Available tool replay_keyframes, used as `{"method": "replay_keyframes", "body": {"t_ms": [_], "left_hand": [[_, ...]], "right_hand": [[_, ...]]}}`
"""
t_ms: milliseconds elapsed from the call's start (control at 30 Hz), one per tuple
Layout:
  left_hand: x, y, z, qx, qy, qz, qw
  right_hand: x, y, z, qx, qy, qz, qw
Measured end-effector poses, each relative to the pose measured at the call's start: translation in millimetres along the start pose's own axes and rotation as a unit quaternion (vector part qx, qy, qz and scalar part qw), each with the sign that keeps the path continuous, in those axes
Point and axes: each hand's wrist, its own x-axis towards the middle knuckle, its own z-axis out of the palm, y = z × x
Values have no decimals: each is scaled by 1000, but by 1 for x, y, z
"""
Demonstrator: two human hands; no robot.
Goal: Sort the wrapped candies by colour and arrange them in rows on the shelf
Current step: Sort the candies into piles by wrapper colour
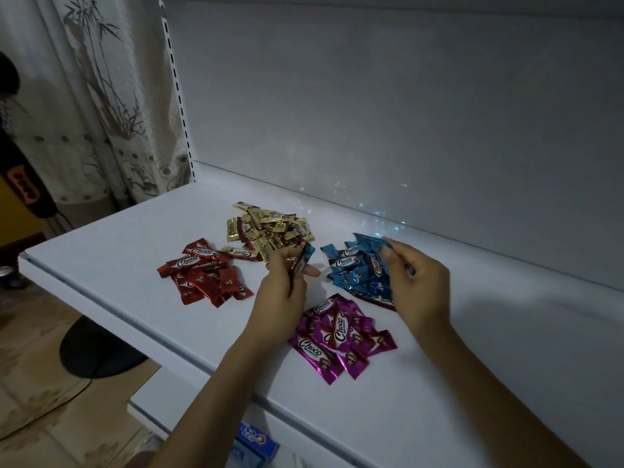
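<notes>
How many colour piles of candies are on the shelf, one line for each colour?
Red pile: 1
Gold pile: 1
Blue pile: 1
Purple pile: 1
Total: 4 piles. The candies overlap too much to count one by one.

Patterned curtain [111,106], tiled floor [50,417], dim light

Shelf [118,258]: four candy heaps at frame centre. Far-centre heap [270,231] behind the rest. Left heap [204,273] just beside it, toward frame left. Right heap [359,273] near back panel [371,113]. Near heap [341,336] in front, close to shelf edge. Left hand [282,292] between left and right heaps; right hand [418,282] touching right heap. Curtain [101,96] at upper left. Box [256,444] below shelf, bottom centre.
</notes>
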Motion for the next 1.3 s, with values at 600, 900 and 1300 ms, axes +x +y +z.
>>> {"method": "replay_keyframes", "body": {"t_ms": [600,900,1300], "left_hand": [[-7,25,-3,-130,-2,61,990],[-41,8,-8,264,-67,93,958],[-43,16,-4,355,-196,64,912]], "right_hand": [[-5,-47,-5,158,-201,33,966],[13,21,-19,-188,-60,0,980],[-54,-17,-18,-7,-125,59,990]]}}
